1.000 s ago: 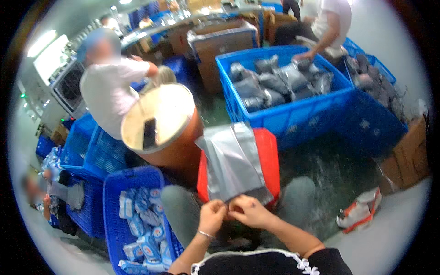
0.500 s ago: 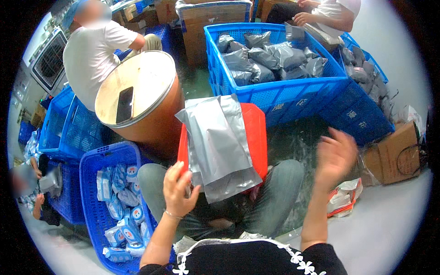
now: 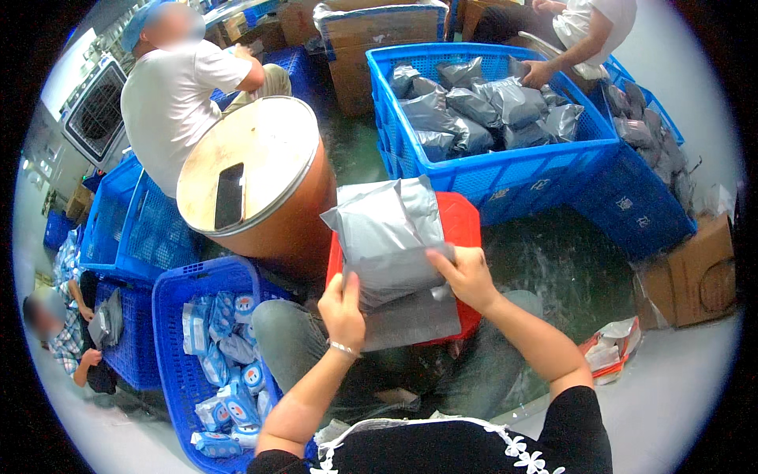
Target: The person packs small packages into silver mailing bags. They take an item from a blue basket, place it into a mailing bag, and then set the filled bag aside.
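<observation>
Room: a workroom with a dark green floor [image 3: 568, 276] in the middle of the frame and a pale wall [image 3: 703, 103] at upper right.
Large blue crate: the blue crate [image 3: 513, 186] stands upper right of centre, heaped with grey packets [image 3: 474, 107].
Co-workers: one person [image 3: 178, 103] in a white top and blue cap sits at upper left; another person [image 3: 596, 35] at upper right has a hand at the crate's packets.
Drum: a brown drum [image 3: 304, 209] with a pale lid stands left of centre.
Basket: a blue basket [image 3: 170, 347] at lower left holds blue-and-white packs [image 3: 229, 399].
Red surface: the red surface [image 3: 460, 217] sits at the centre, mostly covered by a stack of silver-grey bags [image 3: 379, 213].
Grey bag: the grey bag [image 3: 395, 280] lies across the lower part of that stack, just below the frame's centre.
Left hand: the left hand [image 3: 341, 312] has its fingers pinching the bag's left edge.
Right hand: the right hand [image 3: 471, 278] has its fingers grasping the bag's right edge, thumb on top.
Phone: a dark phone [image 3: 230, 196] lies on the drum's lid.
Bracelet: a thin bracelet [image 3: 344, 348] circles the left wrist.
</observation>
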Demonstrator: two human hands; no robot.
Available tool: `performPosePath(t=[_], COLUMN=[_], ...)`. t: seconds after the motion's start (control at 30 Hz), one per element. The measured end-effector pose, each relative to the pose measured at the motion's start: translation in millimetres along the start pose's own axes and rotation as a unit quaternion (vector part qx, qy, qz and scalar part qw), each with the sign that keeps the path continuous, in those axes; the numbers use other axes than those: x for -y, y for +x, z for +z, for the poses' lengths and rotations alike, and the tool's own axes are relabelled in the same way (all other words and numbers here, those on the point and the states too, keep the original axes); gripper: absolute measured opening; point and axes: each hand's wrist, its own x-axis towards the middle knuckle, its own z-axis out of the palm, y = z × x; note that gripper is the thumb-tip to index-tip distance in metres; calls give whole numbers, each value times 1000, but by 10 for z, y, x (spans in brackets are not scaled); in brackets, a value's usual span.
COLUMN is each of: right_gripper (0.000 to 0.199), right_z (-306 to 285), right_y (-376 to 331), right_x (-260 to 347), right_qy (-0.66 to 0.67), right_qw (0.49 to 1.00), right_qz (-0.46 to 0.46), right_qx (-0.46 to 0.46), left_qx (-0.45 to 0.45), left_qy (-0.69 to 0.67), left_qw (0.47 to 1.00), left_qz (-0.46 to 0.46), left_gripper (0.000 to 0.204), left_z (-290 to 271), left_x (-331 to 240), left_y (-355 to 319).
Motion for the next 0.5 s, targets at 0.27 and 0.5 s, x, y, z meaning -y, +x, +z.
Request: performPosePath(t=[0.27, 0.5], right_gripper=[38, 67], right_z=[312, 479], right_y=[298, 74], right_x=[-310, 156], right_qy=[-61, 61], right_qw=[989, 991], right_qz=[121, 103], right_qx=[-54, 52], left_qx=[-46, -18], left_qy=[-21, -6], left_qw=[994, 996], left_qz=[-95, 83], left_gripper=[17, 15], left_z=[209, 77], left_x=[-46, 458], left_y=[138, 300])
